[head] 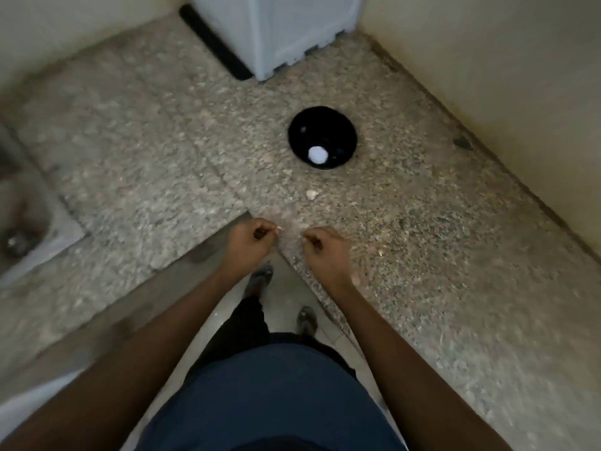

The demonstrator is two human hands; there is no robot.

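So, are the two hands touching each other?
Apart: the head view shows a strip of speckled counter between the left hand and the right hand.

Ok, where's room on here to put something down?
Bare speckled stone counter lies between the steel sink and the round black bowl, and between that bowl and the cream wall. It's crowded near the front edge: small white scraps.

counter (162,157): speckled grey and beige stone with dark flecks
bowl (322,131): plain black
ball (317,154) in bowl: white
flake (278,227): white
crumb (311,195): off-white
box (276,27): pale blue-grey
strip (211,43): black
walls (487,60): cream
shirt (276,402): dark blue
trousers (247,327): black
sink (19,206): dull grey
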